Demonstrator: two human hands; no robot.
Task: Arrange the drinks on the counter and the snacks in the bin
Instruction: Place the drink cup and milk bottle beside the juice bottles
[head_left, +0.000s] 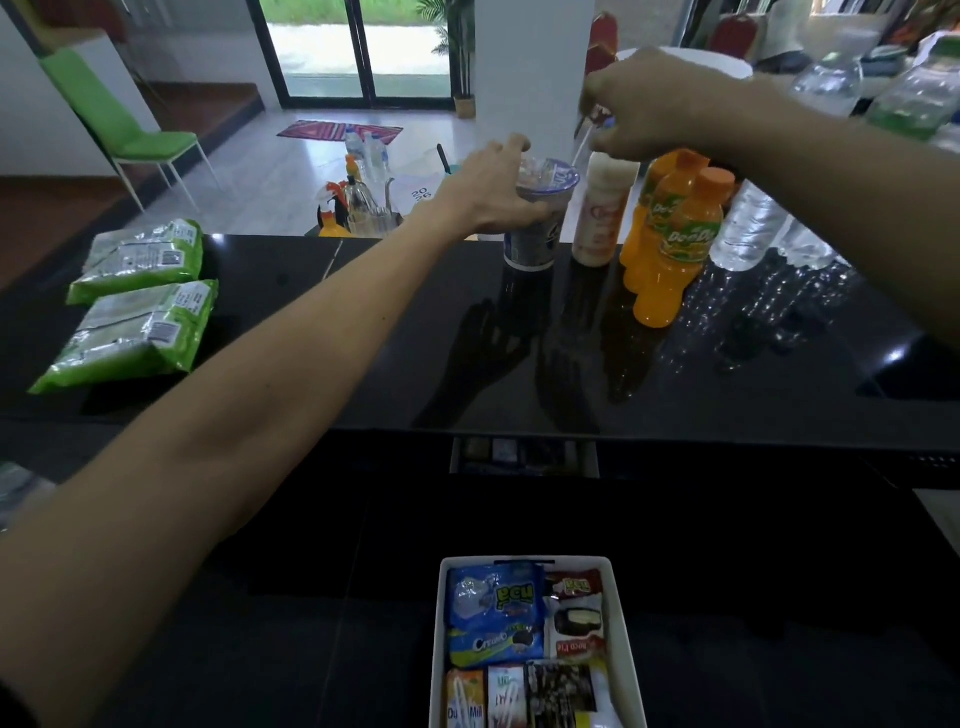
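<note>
Nearest, low down, sits a white box-shaped plastic bin (627, 623). It is full of snacks. A blue cookie packet (493, 613), red and white pie packets (576, 618) and small drink cartons (485, 696) are packed in side by side. The bin rests on a dark lower surface in front of the shiny black desk (363, 312).

On the left side of the desk lie two green snack bags (135, 332), one just behind the other. They are well apart from the bin.

The drinks stand in a row at the far edge of the desk. The left hand (498, 192) reaches out and grips a white and blue plastic cup with a foil lid (535, 234). Its fingers go over the rim and its thumb is in front. The cup stands on the desk.

Just right of the cup is a tall white plastic bottle (602, 213). The right hand (649, 104) hangs over its top with the fingers curled down. I cannot tell if it holds the cap or only comes near it.

A bunch of orange juice bottles (675, 239) crowds close on the white bottle's right side. Next come clear water bottles (748, 223). Behind the right arm are more clear bottles (826, 78), too blurry to make out.

Past the desk, spray bottles (337, 208) stand on the pale floor (270, 176). Farther off are a green chair (135, 130), a red patterned rug (337, 129) and a glass door (358, 47).
</note>
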